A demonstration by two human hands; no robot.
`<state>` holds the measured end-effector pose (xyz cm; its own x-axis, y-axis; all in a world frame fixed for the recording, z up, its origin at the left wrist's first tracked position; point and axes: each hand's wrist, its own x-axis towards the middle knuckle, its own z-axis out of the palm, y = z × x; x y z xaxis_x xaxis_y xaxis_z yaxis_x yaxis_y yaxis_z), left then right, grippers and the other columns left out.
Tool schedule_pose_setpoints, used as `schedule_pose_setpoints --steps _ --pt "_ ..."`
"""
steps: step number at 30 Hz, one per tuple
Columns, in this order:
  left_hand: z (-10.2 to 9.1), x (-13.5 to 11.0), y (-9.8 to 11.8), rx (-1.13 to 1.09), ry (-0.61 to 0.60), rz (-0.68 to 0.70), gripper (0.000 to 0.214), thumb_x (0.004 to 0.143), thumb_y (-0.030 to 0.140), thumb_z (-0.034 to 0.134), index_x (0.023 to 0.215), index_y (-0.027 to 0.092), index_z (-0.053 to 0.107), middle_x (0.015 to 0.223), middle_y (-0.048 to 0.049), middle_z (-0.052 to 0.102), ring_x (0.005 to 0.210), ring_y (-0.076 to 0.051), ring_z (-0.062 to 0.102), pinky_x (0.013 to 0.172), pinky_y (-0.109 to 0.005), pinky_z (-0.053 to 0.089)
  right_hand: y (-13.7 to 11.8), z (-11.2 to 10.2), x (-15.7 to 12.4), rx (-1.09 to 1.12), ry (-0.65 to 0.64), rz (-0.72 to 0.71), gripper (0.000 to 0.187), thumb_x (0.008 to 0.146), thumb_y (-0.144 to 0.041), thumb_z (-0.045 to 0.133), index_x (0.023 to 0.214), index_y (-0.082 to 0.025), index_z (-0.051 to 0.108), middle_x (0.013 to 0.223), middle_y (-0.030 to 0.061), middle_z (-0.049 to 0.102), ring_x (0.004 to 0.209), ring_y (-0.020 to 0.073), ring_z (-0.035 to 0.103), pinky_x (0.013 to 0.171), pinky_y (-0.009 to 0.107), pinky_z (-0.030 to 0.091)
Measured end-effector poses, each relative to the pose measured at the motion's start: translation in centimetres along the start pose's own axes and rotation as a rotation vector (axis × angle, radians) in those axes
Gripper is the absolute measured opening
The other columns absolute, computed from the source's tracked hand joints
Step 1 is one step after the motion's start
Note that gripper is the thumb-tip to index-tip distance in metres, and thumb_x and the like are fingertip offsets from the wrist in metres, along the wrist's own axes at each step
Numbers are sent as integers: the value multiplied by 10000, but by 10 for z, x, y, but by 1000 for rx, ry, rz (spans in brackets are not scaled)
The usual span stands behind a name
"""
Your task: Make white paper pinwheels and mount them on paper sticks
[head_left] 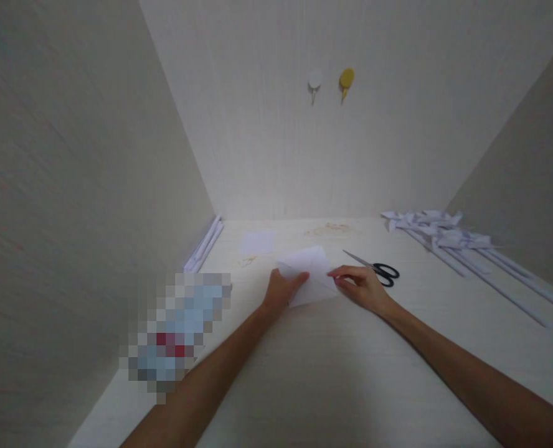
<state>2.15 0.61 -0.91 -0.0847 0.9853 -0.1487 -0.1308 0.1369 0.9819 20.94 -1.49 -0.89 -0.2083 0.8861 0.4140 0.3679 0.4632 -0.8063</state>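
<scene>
A white sheet of paper [314, 264] with fold lines across it lies just in front of me, tilted a little. My left hand [282, 289] grips its left side, the thumb on top and the other fingers underneath. At the sheet's right edge, my right hand [364, 288] has thumb and index finger closed in a pinch. Whatever small thing is between those fingertips is too blurred to tell. Scissors with black handles [387, 272] lie just behind my right hand, blades pointing to the far left.
Paper pinwheels on white sticks [461, 239] are heaped at the right. Rolled paper sticks [205, 246] lie along the left wall. A paper square [258, 241] and thin tan bits [335, 229] rest farther back. A pixelated object [187, 323] sits left. Two hooks [346, 79] hang on the back wall.
</scene>
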Motion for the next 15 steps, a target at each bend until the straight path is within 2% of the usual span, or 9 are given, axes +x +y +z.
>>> schedule_pose_setpoints --steps 3,7,11,15 --pt "0 -2 1 194 -33 56 347 452 275 742 718 103 601 703 -94 645 658 -197 595 542 -271 463 5 -4 0 71 -70 36 116 659 -203 569 718 -196 669 747 41 664 702 162 591 640 291 464" --pt "2 -7 4 361 14 88 365 485 299 716 750 79 595 755 -126 646 670 -206 600 543 -284 462 10 -5 3 197 -159 70 65 621 -222 639 665 -201 682 709 38 638 677 151 579 601 269 450" --pt "4 -10 6 345 -95 151 294 546 281 674 757 85 616 763 -118 656 675 -200 603 567 -282 466 12 -2 8 301 -111 46 40 588 -246 682 613 -215 678 766 26 572 711 135 545 607 260 430" --pt "3 -10 4 300 -187 209 227 596 266 630 754 104 642 737 -78 665 662 -185 602 590 -281 466 10 5 10 395 -80 92 63 605 -274 665 607 -211 663 875 27 514 780 135 525 633 261 424"
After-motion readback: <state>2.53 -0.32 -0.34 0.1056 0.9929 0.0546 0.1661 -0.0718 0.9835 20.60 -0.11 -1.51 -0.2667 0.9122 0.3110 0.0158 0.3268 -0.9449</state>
